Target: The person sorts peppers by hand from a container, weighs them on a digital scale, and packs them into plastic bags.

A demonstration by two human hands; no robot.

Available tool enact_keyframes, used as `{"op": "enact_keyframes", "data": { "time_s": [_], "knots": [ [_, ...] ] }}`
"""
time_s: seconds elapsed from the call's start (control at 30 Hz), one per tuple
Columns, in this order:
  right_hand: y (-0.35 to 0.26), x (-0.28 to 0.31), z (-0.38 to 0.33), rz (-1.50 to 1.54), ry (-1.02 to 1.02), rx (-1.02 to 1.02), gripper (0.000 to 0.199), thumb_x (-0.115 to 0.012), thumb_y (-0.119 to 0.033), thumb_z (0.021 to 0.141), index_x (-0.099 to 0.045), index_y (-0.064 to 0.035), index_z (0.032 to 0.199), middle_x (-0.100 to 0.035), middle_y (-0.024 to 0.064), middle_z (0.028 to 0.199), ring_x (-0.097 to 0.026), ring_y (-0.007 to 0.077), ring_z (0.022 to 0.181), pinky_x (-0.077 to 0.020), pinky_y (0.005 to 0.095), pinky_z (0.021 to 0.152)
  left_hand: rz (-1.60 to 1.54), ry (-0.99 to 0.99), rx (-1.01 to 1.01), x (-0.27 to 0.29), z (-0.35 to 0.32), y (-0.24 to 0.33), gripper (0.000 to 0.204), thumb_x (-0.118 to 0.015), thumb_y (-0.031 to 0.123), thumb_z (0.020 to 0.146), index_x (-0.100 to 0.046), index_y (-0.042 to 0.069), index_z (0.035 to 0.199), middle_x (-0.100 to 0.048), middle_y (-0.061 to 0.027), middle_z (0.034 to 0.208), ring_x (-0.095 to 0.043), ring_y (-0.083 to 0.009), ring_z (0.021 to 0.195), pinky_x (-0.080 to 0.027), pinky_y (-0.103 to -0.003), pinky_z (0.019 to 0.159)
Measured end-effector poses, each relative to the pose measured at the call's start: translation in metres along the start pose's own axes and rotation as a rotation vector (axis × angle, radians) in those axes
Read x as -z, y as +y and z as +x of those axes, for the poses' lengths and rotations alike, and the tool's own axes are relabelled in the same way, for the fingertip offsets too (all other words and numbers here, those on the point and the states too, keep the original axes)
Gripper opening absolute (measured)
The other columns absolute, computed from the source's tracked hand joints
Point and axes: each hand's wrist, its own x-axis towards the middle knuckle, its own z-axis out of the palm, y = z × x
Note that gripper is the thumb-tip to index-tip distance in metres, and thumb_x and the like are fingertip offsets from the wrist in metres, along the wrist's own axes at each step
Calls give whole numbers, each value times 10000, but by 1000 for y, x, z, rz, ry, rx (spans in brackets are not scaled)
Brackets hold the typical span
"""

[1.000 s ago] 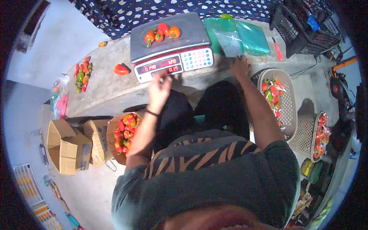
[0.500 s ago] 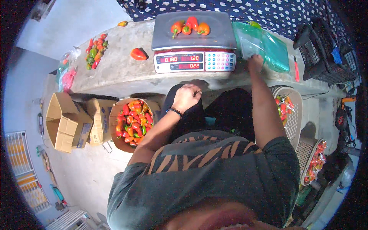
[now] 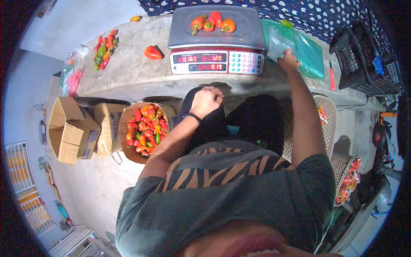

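Note:
My left hand point(image 3: 206, 102), wearing a dark beaded bracelet, rests on my left knee below the scale with its fingers curled in, and nothing shows in it. My right hand point(image 3: 290, 61) reaches to the near edge of the clear plastic bags point(image 3: 280, 43), touching them, thumb and forefinger apart. These lie partly over green plastic bags point(image 3: 310, 58). Left of that hand stands a digital scale point(image 3: 216, 28) with a lit red display. Several red-orange peppers point(image 3: 209, 25) sit together on its grey pan.
Left on the concrete counter point(image 3: 132, 51) are a single red pepper point(image 3: 153, 52) and a pepper pile point(image 3: 105, 50). Below stand an open box of peppers point(image 3: 147, 128) and an empty carton point(image 3: 68, 128). To the right are a red-handled knife point(image 3: 332, 78), black crates point(image 3: 364, 60) and beige baskets point(image 3: 327, 124).
My right hand has moved slightly up and farther onto the clear bags, its thumb and forefinger now visibly apart. The scale's displayed reading has dropped. My left hand stays on my knee.

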Motion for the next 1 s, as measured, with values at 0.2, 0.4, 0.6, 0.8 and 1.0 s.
{"op": "enact_keyframes", "data": {
  "time_s": [0.2, 0.4, 0.6, 0.8, 1.0],
  "knots": [
    [16, 11, -6, -45, -294, 106, 274, -540, -337, 784, -539, -134, 969, -603, 118, 978, -564, 286, 959, -306, 549, 827, 61, -22, 8, -2, -2, -1, 167, -546, 214, 733, -639, 97, 807, -624, -101, 839, -587, -288, 829, -476, -386, 731],
    [43, -7, -8, 59, -266, 290, 194, -563, -275, 750, -592, -115, 856, -621, 113, 870, -591, 292, 853, -412, 430, 693, 58, -35, 0, 0, 2, 4, 167, -547, 220, 742, -643, 107, 818, -621, -104, 856, -586, -284, 837, -473, -379, 748],
    [41, -7, -5, 229, -439, 403, 282, -553, -180, 723, -603, -117, 993, -611, 153, 924, -581, 319, 893, -454, 376, 739, 49, -29, 20, 1, -3, 3, 168, -557, 213, 737, -641, 87, 809, -620, -101, 840, -590, -272, 830, -473, -376, 745],
    [7, -31, -26, -128, -83, 375, 439, -477, -102, 764, -497, -176, 1197, -577, 196, 1040, -569, 343, 939, -450, 396, 818, 87, -35, 0, -2, 1, 1, 166, -549, 205, 740, -638, 83, 810, -619, -107, 852, -586, -284, 839, -472, -377, 746],
    [1, 21, 23, 340, -218, 197, 426, -532, -132, 767, -474, -168, 1187, -585, 215, 966, -584, 326, 909, -454, 400, 771, 64, -9, -5, -3, -2, -3, 169, -551, 204, 734, -635, 83, 815, -623, -110, 893, -584, -282, 864, -469, -370, 761]
  ]
}}
